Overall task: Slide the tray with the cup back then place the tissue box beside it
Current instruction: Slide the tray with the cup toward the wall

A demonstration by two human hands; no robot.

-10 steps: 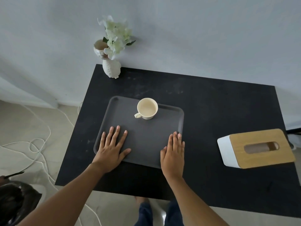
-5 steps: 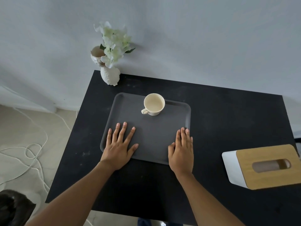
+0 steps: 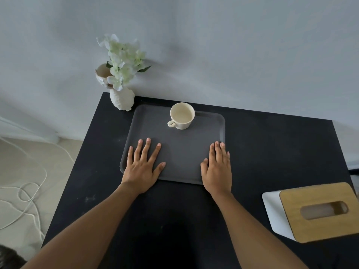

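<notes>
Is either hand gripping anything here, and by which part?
Nothing is gripped. The left hand and right hand lie flat, palms down, on the near end of the dark grey rectangular tray, fingers extended rather than curled around its rim.

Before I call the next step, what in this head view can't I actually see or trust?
- Tissue box: its right end is cut off by the frame's right edge; whether tissues are inside the slot cannot be told.
- Tray: near corners are covered by the left hand and right hand.
- Tray's far rim behind the cup: hidden by the cup.
- Table: near edge is out of frame.
</notes>
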